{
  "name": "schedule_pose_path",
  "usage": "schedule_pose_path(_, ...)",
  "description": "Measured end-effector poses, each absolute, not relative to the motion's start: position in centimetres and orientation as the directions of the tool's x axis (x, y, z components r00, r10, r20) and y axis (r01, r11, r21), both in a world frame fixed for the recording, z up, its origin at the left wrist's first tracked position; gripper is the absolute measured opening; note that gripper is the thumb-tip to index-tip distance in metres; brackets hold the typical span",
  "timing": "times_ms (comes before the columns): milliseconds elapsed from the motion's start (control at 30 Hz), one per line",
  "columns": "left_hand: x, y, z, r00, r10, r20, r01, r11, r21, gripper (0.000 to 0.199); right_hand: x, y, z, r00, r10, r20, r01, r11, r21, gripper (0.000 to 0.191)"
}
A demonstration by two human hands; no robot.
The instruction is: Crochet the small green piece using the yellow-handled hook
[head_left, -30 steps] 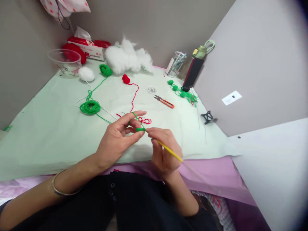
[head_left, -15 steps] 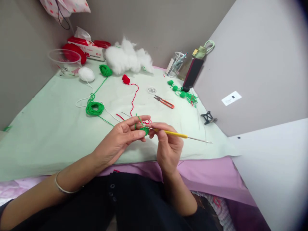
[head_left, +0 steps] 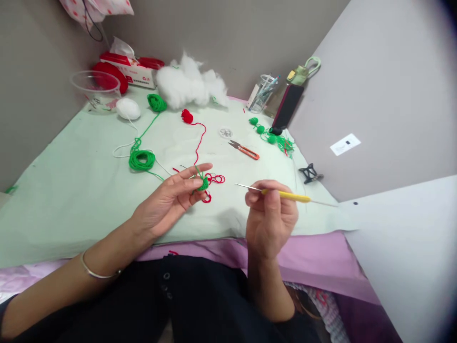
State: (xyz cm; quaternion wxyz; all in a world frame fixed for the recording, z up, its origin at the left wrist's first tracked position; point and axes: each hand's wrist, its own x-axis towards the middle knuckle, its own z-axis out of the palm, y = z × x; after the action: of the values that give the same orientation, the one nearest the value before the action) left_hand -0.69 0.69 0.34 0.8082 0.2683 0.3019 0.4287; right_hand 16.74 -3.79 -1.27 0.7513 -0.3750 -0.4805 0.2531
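Between thumb and fingers, my left hand (head_left: 174, 195) pinches a small green crochet piece (head_left: 203, 184), and green yarn runs over the raised index finger. My right hand (head_left: 271, 214) grips a yellow-handled crochet hook (head_left: 285, 195) well to the right, its metal tip pointing left and apart from the piece. Just beyond the left fingertips lie loops of red yarn (head_left: 217, 178) on the cloth. A coil of green yarn (head_left: 142, 161) rests to the left, with a strand leading toward my left hand.
Orange thread snips (head_left: 244, 150) lie mid-table beside a small clear dish (head_left: 225, 133). White stuffing (head_left: 191, 85), a tissue box (head_left: 135, 74) and a plastic tub (head_left: 98, 97) stand at the back. Small green crocheted balls (head_left: 260, 129), a phone (head_left: 287, 108) and a black stand (head_left: 310, 173) are at right.
My right hand has drawn the crochet hook out of the green piece and moved right with it. My left hand has shifted slightly left, still pinching the piece.
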Motion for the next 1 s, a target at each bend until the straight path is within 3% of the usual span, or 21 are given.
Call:
schedule_pose_path(67,-0.58,0.52,0.45,0.475,0.850,-0.229,-0.506,0.477,0.718,0.027,16.67,-3.69,-1.21,0.352,0.796,0.492,-0.098,0.554,-0.827,0.015)
schedule_pose_path(233,-0.05,-0.01,0.77,0.477,0.859,-0.184,-0.497,0.436,0.750,0.008,16.27,-4.00,-1.48,0.335,0.799,0.500,-0.056,0.546,-0.836,0.016)
schedule_pose_path(533,-0.05,-0.14,1.05,0.477,0.860,-0.181,-0.490,0.431,0.758,0.006,16.25,-3.93,-1.40,0.308,0.800,0.515,0.016,0.536,-0.844,0.017)
schedule_pose_path(1000,-0.03,-0.35,1.00,0.441,0.882,-0.169,-0.467,0.386,0.796,0.006,15.89,-4.16,-1.38,0.306,0.696,0.650,0.192,0.623,-0.758,0.019)
